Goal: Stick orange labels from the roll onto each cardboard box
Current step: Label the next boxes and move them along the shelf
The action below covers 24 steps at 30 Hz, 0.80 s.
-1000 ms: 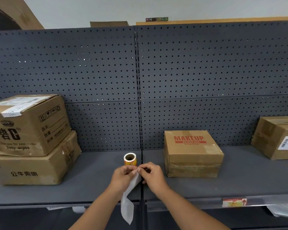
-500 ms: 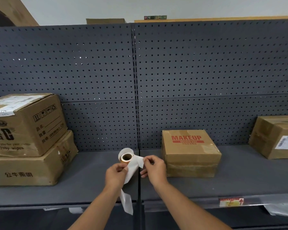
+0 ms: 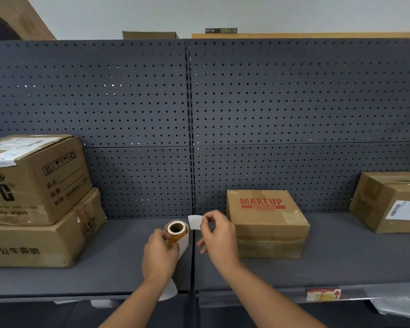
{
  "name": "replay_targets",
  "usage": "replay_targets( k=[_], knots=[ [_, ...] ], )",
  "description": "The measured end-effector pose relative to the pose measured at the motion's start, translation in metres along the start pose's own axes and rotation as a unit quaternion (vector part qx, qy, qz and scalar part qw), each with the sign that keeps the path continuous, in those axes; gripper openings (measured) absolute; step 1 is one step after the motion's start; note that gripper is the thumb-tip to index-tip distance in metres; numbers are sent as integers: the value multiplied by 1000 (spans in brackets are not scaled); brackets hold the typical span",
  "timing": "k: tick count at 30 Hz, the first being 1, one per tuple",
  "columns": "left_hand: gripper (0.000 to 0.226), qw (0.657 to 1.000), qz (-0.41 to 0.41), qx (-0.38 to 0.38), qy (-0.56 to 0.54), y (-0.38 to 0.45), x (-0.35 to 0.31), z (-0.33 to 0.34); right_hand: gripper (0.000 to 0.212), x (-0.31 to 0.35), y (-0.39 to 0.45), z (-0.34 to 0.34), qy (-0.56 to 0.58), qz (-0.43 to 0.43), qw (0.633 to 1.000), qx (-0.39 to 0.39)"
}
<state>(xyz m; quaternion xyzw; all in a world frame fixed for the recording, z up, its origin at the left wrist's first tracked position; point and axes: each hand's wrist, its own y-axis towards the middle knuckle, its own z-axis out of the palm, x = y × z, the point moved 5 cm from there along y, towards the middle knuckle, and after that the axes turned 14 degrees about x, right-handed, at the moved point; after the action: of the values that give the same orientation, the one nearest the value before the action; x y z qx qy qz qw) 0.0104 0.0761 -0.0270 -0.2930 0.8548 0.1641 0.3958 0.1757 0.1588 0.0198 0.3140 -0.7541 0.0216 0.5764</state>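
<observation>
Left hand (image 3: 160, 256) gripping the orange label roll (image 3: 176, 230), backing strip (image 3: 169, 288) trailing below the wrist. Right hand (image 3: 219, 237) just beside it, pinching a peeled label (image 3: 195, 222) between thumb and forefinger, pale side toward the camera. Both held above the grey shelf (image 3: 329, 268). MAKEUP box (image 3: 268, 223) just right of the hands; two stacked boxes (image 3: 38, 202) far left; another box (image 3: 391, 202) far right.

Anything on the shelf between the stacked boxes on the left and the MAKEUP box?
Only the left hand gripping the label roll and the right hand pinching a peeled label, in the head view.
</observation>
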Motion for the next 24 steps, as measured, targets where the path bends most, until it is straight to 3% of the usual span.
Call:
replay_targets(
  k=[3,4,6,10,12,16,21,24],
  knots=[
    [19,988,93,-39,117,-12,-31,-4,13,2,-4,-10,-20,-3,1000,-8],
    [14,989,116,-30,86,-15,-39,-4,13,3,-5,-11,-26,-7,1000,-12],
    [2,990,109,33,-83,-20,-54,0,12,8,-5,-13,-51,-33,998,-24],
    [26,935,45,107,-335,-25,-82,9,6,14,-4,-13,-100,-107,989,-30],
    [29,918,27,111,-379,-25,-89,12,5,15,-6,-13,-107,-122,987,-12],
    [13,924,-2,106,-367,-22,-87,16,17,11,-14,-11,-119,-139,981,69],
    [7,921,14,97,-378,-28,-95,20,13,5,-20,-30,-65,-66,993,79],
    [6,926,51,100,-361,-31,-104,24,11,4,-21,-46,119,51,990,55]
  ],
)
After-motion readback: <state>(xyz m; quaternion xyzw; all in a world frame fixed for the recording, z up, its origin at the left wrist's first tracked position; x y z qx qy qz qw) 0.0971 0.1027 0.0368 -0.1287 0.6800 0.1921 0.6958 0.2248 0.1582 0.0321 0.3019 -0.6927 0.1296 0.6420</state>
